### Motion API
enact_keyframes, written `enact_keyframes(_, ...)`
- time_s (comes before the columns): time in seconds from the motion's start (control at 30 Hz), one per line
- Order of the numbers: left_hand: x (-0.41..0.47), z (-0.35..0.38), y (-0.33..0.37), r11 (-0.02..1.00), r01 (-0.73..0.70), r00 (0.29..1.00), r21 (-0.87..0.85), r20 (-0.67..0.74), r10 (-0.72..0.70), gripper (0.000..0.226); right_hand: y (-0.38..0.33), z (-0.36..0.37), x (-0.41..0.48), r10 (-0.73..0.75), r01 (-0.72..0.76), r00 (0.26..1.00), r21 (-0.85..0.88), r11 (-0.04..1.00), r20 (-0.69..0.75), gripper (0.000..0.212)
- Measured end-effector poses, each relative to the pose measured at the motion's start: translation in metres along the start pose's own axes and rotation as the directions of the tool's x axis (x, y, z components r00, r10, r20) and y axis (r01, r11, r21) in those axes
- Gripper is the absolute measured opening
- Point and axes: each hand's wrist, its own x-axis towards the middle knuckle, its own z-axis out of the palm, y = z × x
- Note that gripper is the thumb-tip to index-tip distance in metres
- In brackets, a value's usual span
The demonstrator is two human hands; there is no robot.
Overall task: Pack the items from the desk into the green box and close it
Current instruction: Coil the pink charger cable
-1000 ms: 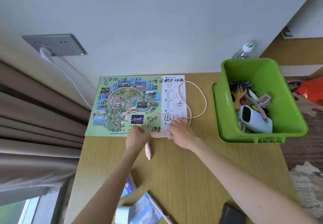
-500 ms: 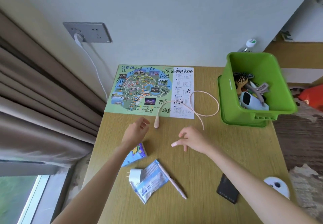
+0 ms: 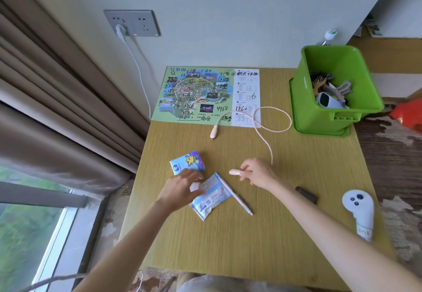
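The green box stands open at the desk's far right with a hairbrush, a claw clip and a white device inside. My right hand pinches one plug end of the pink cable, which loops back toward the box; its other plug lies near the map. My left hand grips a white charger block lying on a blue packet. A tissue pack, a pink pen, a black item and a white controller lie on the desk.
A curtain hangs at the left beside the desk, with a window below it. A wall socket holds a white plug whose cord drops behind the desk. Patterned carpet and a red object lie right of the desk.
Both hands drew back from the map toward the near side. The right hand took hold of a cable end; the left hand closed on the charger block.
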Motion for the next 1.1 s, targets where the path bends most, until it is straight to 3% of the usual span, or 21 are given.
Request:
enact_keyframes(0.13,-0.007,0.015,0.002,0.995,-0.021,0.995,0.094,0.098,0.012,0.066,0.001,0.018,-0.003,0.062,-0.064,0.998,-0.128,0.990,-0.021,0.014)
enact_keyframes(0.27,-0.011,0.021,0.005,1.000,0.018,0.995,0.026,0.098,-0.020,0.058,0.001,0.028,-0.008,0.096,-0.099,0.992,-0.041,0.994,-0.078,0.030)
enact_keyframes(0.37,-0.008,0.019,0.010,0.999,0.031,0.998,-0.019,0.061,-0.030,0.052,-0.005,0.023,-0.013,0.045,-0.035,0.994,0.096,0.995,-0.096,0.025)
enact_keyframes(0.53,0.004,0.011,0.028,0.985,0.054,0.997,-0.164,-0.047,-0.062,0.054,-0.024,-0.005,-0.024,-0.127,0.141,0.985,0.123,0.982,-0.117,0.015)
enact_keyframes(0.73,0.028,-0.005,0.052,0.948,0.002,0.984,-0.318,-0.170,-0.059,0.046,-0.036,-0.028,-0.030,-0.199,0.203,0.963,0.001,0.979,-0.183,0.019)
enact_keyframes(1.1,0.047,-0.028,0.067,0.975,-0.088,0.975,-0.203,-0.217,0.043,0.047,-0.040,-0.050,-0.032,-0.292,0.252,0.908,-0.164,0.954,-0.301,0.016)
